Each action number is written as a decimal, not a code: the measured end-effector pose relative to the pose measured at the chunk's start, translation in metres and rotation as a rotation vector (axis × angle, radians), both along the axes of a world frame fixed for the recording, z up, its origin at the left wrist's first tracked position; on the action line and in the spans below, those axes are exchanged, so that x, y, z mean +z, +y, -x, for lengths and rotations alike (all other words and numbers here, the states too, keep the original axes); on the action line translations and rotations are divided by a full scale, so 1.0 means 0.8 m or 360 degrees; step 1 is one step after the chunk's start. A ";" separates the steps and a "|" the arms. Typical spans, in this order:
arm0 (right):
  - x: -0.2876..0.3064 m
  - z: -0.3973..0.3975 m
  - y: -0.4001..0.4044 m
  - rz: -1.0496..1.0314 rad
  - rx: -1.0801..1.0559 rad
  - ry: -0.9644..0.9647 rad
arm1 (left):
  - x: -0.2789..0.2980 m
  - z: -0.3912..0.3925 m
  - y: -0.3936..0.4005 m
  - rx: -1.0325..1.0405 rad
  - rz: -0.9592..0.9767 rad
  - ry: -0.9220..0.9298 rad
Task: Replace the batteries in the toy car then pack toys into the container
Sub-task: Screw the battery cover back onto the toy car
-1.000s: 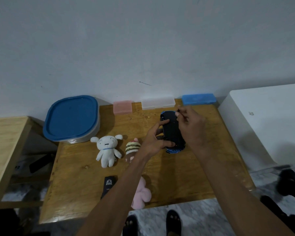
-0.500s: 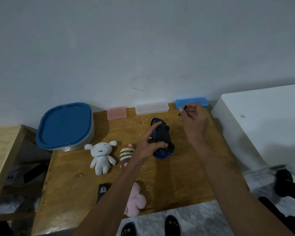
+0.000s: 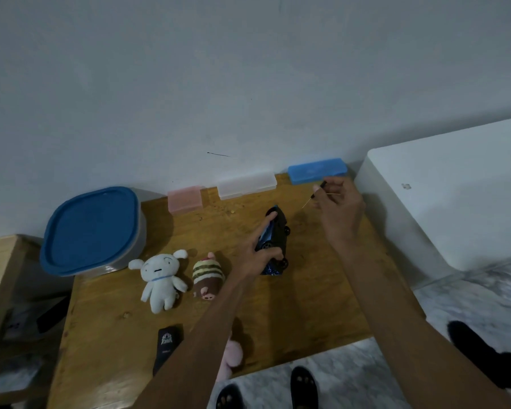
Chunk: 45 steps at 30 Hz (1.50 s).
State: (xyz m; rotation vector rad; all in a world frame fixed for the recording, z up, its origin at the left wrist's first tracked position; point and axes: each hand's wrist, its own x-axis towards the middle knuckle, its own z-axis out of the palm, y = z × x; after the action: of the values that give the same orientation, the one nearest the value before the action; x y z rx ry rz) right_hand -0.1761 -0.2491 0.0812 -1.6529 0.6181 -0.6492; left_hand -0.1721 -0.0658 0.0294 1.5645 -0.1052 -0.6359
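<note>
Since a second ago you have tipped the car [image 3: 273, 240] from flat on its roof up onto its side, and your right hand [image 3: 340, 208] has drawn away from it toward the blue case [image 3: 317, 170] at the wall. Your left hand [image 3: 255, 255] grips the car, forefinger stretched along its upper edge to the far end and thumb curled round the near end by the wheels. Your right hand pinches a thin screwdriver [image 3: 317, 191] between thumb and forefinger, tip slanting down toward the car, the other fingers loosely curled. Whether a screw rides on the tip is too small to tell.

Taking the car as your mark: it sits on the table [image 3: 307, 305], the striped plush [image 3: 207, 274] just to its left, the white plush [image 3: 160, 280] beyond that, and the lidded container [image 3: 92, 231] farther left near the wall. A pink plush [image 3: 233, 355] and a black remote [image 3: 167, 346] lie nearer to you, partly under your left arm.

My guess is you are opening the battery hatch. Hold the car firmly against the table so it cannot roll on its wheels. If a screw has come out, park it where you will find it, away from the table edge. Set the screwdriver down within reach before you pry the cover
</note>
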 end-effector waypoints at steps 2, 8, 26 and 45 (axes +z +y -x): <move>-0.005 0.003 -0.006 0.0002 -0.0024 0.0021 | -0.005 0.003 -0.006 -0.0009 -0.0003 0.0062; -0.011 0.011 -0.024 -0.0070 -0.0009 0.0042 | -0.020 0.005 -0.030 0.0133 -0.0023 0.0183; -0.039 0.019 -0.064 -0.0287 0.0329 0.0197 | -0.076 0.024 -0.097 0.0035 -0.1765 -0.0407; -0.024 -0.042 0.012 0.0030 0.0819 0.0550 | -0.029 -0.022 -0.011 0.0591 -0.1352 -0.0586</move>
State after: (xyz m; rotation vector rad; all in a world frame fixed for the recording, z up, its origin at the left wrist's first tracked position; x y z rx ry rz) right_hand -0.1426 -0.2399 0.0620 -1.8606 0.3991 0.0046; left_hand -0.1545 -0.0748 0.0065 2.4332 0.2078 -0.0666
